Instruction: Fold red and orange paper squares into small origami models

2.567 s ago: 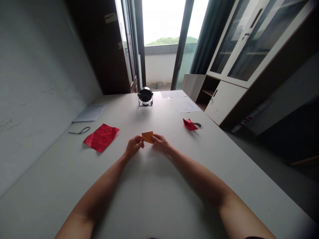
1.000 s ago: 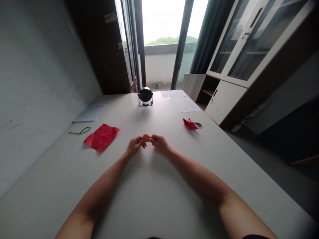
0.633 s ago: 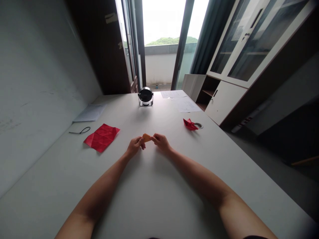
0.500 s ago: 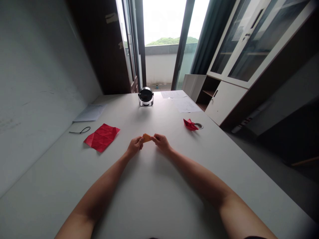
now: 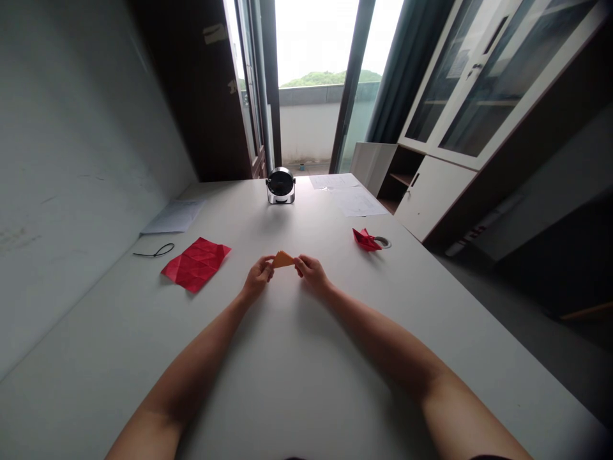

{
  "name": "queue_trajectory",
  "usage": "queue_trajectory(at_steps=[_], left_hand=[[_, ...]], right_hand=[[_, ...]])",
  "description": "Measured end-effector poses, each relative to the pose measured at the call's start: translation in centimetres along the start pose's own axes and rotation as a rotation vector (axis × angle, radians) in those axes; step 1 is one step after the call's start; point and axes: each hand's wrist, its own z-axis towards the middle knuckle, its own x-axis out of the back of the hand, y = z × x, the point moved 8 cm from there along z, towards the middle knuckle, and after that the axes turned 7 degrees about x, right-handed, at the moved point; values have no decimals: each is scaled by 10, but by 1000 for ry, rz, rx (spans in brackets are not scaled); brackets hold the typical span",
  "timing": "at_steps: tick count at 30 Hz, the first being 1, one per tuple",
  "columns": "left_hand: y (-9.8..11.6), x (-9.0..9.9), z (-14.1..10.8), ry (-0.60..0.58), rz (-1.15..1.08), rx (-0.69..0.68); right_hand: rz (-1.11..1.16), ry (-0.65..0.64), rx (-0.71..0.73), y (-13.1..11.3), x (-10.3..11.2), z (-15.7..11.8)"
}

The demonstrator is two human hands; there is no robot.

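Between my two hands is a small piece of folded orange paper [image 5: 283, 259], roughly triangular with its point upward. My left hand [image 5: 259, 275] pinches its left corner between thumb and fingers. At the right corner, my right hand [image 5: 310, 269] grips it the same way. Both hands are just above the white table [image 5: 287, 358]. A creased sheet of red paper [image 5: 196, 264] lies flat to the left of my left hand. Off to the right rests a folded red paper boat [image 5: 366, 239], touching or close beside a roll of tape [image 5: 384, 242].
A round black device on a silver stand [image 5: 280, 186] stands near the far edge. Printed sheets [image 5: 360, 202] lie at the back right, more papers [image 5: 175, 216] at the left by the wall. A black cable tie [image 5: 156, 251] lies near the red sheet.
The orange paper now shows a wider triangular shape between my hands. My fingers have shifted slightly outward to its corners. Everything else on the table stays in place.
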Motion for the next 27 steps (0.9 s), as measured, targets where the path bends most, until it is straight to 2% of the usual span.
queue_trajectory(at_steps=[6,10,16,23,27], left_hand=[[2,-2,-2,-30,9,28],[0,-3,-2,-48,7,48],[-1,0,-2,-8,196,14],[3,-5,-2,-51,325,-28],[0,-5,-2,-57,338,-7]], right_hand=[[4,0,6,-1,2,0],[-15,-62,-2,-4,-3,-2],[-72,-182,-8,-6,-14,-7],[-91,-177,-9,-9,-13,-7],[-90,-195,0,-11,-15,-7]])
